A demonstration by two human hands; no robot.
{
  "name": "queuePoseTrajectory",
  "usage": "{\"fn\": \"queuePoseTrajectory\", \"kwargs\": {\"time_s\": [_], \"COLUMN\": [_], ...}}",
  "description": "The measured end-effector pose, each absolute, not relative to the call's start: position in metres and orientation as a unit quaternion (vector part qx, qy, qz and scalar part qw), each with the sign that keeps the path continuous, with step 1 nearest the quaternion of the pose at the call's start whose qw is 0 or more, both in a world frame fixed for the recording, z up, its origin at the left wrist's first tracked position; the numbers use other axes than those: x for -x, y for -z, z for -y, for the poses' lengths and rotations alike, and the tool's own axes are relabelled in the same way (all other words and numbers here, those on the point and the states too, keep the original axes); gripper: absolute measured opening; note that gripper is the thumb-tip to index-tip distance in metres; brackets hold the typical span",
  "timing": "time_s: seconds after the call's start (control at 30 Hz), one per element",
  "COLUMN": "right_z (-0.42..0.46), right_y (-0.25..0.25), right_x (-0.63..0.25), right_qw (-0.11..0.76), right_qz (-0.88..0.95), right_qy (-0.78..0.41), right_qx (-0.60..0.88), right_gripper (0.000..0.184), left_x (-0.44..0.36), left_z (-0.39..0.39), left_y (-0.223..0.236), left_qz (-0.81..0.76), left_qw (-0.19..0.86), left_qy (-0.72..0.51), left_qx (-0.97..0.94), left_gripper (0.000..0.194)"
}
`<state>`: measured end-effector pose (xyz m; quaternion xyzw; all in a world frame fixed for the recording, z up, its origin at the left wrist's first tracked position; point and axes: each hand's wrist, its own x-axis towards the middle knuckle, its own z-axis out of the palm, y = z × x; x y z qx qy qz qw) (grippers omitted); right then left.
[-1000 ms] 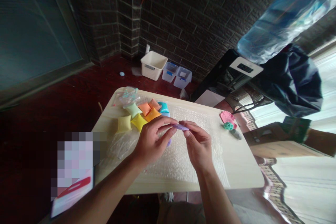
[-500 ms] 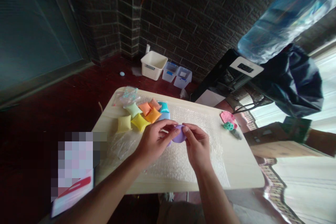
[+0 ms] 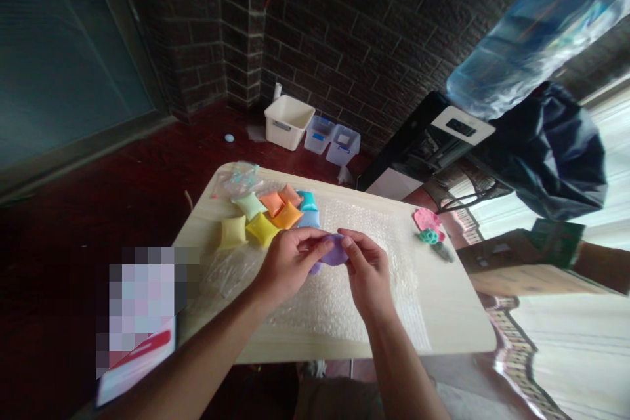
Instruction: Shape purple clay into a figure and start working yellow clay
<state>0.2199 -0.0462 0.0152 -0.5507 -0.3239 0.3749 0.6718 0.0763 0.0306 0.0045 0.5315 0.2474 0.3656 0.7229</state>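
A flat, roundish piece of purple modelling clay (image 3: 335, 251) is held up between my two hands above the bubble wrap (image 3: 364, 302). My left hand (image 3: 291, 257) pinches its left edge between thumb and fingers. On the opposite edge, my right hand (image 3: 368, 267) grips it the same way, thumb on the face towards me. Another bit of purple (image 3: 315, 268) shows just under the left fingers, partly hidden. Beyond my left hand lie several pillow-shaped clay packets, among them a yellow packet (image 3: 262, 229), an orange packet (image 3: 287, 215) and a teal packet (image 3: 306, 200).
Pink clay (image 3: 426, 218) and green clay (image 3: 428, 236) rest near the right side of the table (image 3: 457, 315). A clear plastic bag (image 3: 241, 177) lies at the far left corner. On the floor behind stand a white basket (image 3: 285, 128) and two clear bins. Cardboard boxes (image 3: 531, 275) are at right.
Both hands have shifted very slightly, and the purple clay looks a little less round at its edge. The packets and other things on the table have stayed put.
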Motion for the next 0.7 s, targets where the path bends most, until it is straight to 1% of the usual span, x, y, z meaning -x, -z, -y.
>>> {"fn": "queuePoseTrajectory", "kwargs": {"time_s": [0.13,0.27,0.43,0.5,0.6,0.7], "right_z": [0.0460,0.0466,0.0472,0.0466,0.0447,0.0428], "right_y": [-0.0137,-0.0117,-0.0105,-0.0099,-0.0092,-0.0095], "right_x": [-0.2213,-0.2225,-0.2236,-0.2239,-0.2230,-0.2207], "right_qw": [0.661,0.659,0.674,0.683,0.685,0.686], "right_qz": [0.351,0.380,0.356,0.342,0.328,0.315], "right_qy": [-0.383,-0.379,-0.374,-0.363,-0.360,-0.358], "right_qx": [0.542,0.527,0.528,0.534,0.541,0.550], "right_gripper": [0.015,0.012,0.025,0.023,0.016,0.017], "left_x": [-0.0754,-0.0746,-0.0720,-0.0716,-0.0731,-0.0758], "left_z": [-0.0309,-0.0295,-0.0307,-0.0326,-0.0344,-0.0339], "left_y": [-0.0065,-0.0081,-0.0085,-0.0081,-0.0071,-0.0061], "left_qz": [-0.245,-0.234,-0.251,-0.260,-0.271,-0.278], "left_qw": [0.704,0.696,0.664,0.657,0.659,0.667], "left_qy": [-0.378,-0.405,-0.435,-0.443,-0.448,-0.441], "left_qx": [-0.550,-0.546,-0.554,-0.552,-0.540,-0.532], "left_gripper": [0.032,0.033,0.027,0.026,0.029,0.037]}}
